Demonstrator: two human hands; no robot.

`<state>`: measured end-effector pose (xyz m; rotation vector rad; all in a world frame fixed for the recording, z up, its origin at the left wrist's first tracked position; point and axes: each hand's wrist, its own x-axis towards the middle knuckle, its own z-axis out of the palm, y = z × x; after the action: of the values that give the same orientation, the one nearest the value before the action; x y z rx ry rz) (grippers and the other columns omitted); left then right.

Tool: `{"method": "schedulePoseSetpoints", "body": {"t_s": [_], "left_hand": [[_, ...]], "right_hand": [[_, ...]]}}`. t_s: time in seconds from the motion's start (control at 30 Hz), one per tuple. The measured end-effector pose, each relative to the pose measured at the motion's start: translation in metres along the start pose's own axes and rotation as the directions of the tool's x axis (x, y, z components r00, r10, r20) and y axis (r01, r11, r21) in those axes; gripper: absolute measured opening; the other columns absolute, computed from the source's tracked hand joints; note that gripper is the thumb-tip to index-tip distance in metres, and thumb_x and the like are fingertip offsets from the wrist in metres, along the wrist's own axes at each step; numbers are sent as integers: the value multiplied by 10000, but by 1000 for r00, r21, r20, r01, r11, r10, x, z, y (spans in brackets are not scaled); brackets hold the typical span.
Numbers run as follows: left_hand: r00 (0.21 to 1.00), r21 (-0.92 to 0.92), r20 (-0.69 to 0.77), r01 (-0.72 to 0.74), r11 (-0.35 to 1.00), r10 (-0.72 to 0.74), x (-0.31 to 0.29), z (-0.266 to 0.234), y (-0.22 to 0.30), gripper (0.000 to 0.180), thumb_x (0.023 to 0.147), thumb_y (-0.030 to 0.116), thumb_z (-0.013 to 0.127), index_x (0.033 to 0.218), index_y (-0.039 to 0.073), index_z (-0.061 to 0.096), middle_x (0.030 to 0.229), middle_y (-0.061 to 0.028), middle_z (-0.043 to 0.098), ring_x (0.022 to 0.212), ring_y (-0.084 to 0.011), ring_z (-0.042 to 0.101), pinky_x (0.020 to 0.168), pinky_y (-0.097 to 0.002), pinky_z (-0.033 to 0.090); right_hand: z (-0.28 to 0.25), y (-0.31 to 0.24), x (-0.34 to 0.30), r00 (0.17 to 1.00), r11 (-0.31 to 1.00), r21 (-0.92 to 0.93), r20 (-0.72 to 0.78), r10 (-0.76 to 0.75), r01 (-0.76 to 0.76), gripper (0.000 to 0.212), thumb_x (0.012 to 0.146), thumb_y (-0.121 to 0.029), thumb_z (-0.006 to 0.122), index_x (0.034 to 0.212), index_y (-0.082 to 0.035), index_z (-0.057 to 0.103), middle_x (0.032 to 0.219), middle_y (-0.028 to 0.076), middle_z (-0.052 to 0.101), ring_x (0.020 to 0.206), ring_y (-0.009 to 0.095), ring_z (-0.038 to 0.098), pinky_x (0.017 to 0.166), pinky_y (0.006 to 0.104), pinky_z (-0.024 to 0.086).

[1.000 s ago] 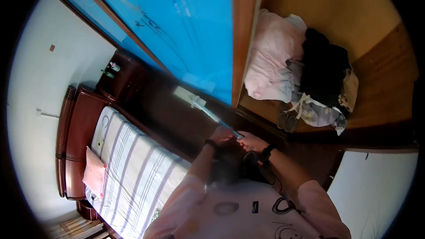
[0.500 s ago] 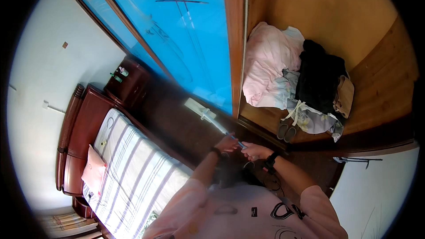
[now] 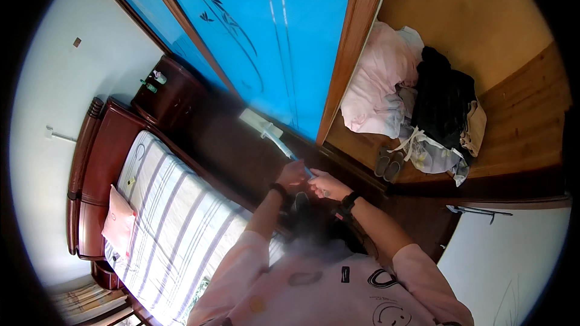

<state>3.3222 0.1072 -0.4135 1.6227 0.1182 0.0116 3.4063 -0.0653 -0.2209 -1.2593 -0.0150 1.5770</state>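
Observation:
Both my hands grip the pole of a flat mop, which slants away from me over the dark floor. My left hand [image 3: 292, 174] is wrapped round the blue part of the handle [image 3: 309, 172], farther along toward the head. Closer to my body, my right hand [image 3: 330, 186] is closed on the handle's end. The mop's white rectangular head [image 3: 261, 124] lies flat on the floor beside the foot of the blue sliding door [image 3: 272, 42]. Between head and hands the pole looks whitish.
To the left is a bed [image 3: 175, 205] with a striped sheet and a pink cushion [image 3: 119, 220]. A dark red bedside cabinet [image 3: 169, 93] stands beyond it. In the open wardrobe at right lie pink bedding [image 3: 380, 78], dark clothes [image 3: 444, 102] and grey slippers [image 3: 388, 164].
My view has turned, so the room sits differently in the picture. The mop and both hands appear farther left and higher. Both hands keep their grip on the pole.

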Motion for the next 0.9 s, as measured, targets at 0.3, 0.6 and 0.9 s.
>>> {"method": "schedulePoseSetpoints", "body": {"t_s": [0.3, 0.6, 0.9], "left_hand": [[845, 764, 334, -503, 406, 417, -24, 44, -10, 298, 829, 207, 673, 1106, 113, 616, 925, -18, 653, 819, -140, 634, 684, -317, 534], [795, -364, 66, 582, 727, -603, -13, 222, 92, 161, 886, 266, 557, 834, 114, 567, 770, -18, 594, 614, -141, 564, 465, -293, 432], [850, -382, -34, 475, 793, -525, -31, 290, 71, 349, 932, 436, 488, 879, 121, 628, 680, 16, 585, 522, -101, 486, 396, -225, 311]], "right_hand": [[-24, 37, -58, 997, 999, 33, 71, 39, -42, 402, 873, -33, 489, 1259, -130, 432, 912, 46, 490, 669, 97, 458, 433, 169, 322], [-149, 97, -162, 998, 998, 33, 45, 48, -49, 514, 870, -55, 533, 1357, -97, 373, 984, 76, 511, 706, 112, 475, 454, 168, 345], [-184, 130, -200, 997, 999, -34, 82, 17, -14, 557, 850, -146, 577, 1352, -20, 372, 976, 60, 541, 763, 118, 509, 560, 222, 411]]}}
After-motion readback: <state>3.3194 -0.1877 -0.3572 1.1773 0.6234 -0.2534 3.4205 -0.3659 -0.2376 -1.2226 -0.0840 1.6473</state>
